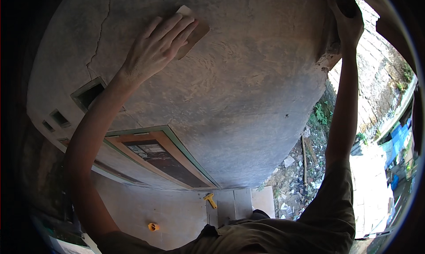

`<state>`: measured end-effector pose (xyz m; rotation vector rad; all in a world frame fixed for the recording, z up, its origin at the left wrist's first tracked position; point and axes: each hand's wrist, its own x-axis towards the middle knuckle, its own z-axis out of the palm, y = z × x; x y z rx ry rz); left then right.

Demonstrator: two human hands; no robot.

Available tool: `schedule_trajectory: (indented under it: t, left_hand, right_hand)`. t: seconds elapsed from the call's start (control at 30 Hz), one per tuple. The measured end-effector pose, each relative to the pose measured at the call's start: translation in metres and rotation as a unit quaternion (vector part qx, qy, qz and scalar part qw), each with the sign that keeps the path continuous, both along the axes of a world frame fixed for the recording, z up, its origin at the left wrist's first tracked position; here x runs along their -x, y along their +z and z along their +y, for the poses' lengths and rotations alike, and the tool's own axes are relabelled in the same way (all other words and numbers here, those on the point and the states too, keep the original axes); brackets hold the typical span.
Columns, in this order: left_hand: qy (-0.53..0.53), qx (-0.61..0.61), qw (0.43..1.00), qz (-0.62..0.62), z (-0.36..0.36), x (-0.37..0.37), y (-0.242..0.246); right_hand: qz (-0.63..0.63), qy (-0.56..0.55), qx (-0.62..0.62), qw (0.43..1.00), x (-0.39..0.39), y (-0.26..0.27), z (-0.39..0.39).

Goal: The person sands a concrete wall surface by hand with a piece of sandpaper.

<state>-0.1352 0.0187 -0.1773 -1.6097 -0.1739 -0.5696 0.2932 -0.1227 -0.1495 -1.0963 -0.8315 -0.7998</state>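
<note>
My left hand [156, 48] lies flat on a grey plastered wall [225, 84], its fingers spread over a brownish sheet of sandpaper [197, 31]. One pale corner of the sheet shows past the fingertips. Scuffed, lighter streaks mark the plaster to the right of this hand. At the upper right, my right hand [348, 24] is raised and wraps around the end of a rough beam or ledge [328, 53] at the wall's edge. Shadow hides its fingertips.
Below are a green-framed wooden door [172, 154], a small vent opening [88, 94] and a long crack [101, 31]. A yellow scraper [210, 201] lies on boards [243, 202]; a yellow ring-shaped object [153, 226] is on the floor. Rubble [290, 184] covers the ground outside.
</note>
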Motion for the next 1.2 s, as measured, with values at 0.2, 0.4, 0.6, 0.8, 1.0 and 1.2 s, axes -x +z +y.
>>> schedule_trajectory:
  t: [0.2,0.4,0.6,0.8,1.0,1.2]
  left_hand:
    - [0.089,0.025,0.995,-0.033,-0.033,-0.016,-0.010]
    - [0.015,0.088,0.996,-0.010,-0.019,-0.030,-0.027]
    - [-0.063,0.207,0.972,0.095,-0.005,-0.007,0.005]
    - [-0.095,0.248,0.963,0.052,-0.003,-0.001,-0.015]
    - [-0.075,0.275,0.958,0.019,-0.010,-0.028,-0.034]
    - [-0.134,0.206,0.969,0.005,-0.018,-0.099,-0.028]
  right_hand:
    - [-0.027,0.005,-0.003,1.000,-0.003,0.001,-0.004]
    - [-0.021,-0.014,-0.014,1.000,-0.002,-0.003,-0.001]
    - [-0.039,-0.006,-0.017,0.999,-0.003,-0.001,0.000]
    - [-0.057,0.033,-0.008,0.998,-0.005,-0.001,-0.004]
    - [0.007,-0.156,-0.015,0.988,-0.013,-0.013,0.009]
    - [-0.045,-0.032,0.024,0.998,-0.003,-0.005,-0.008]
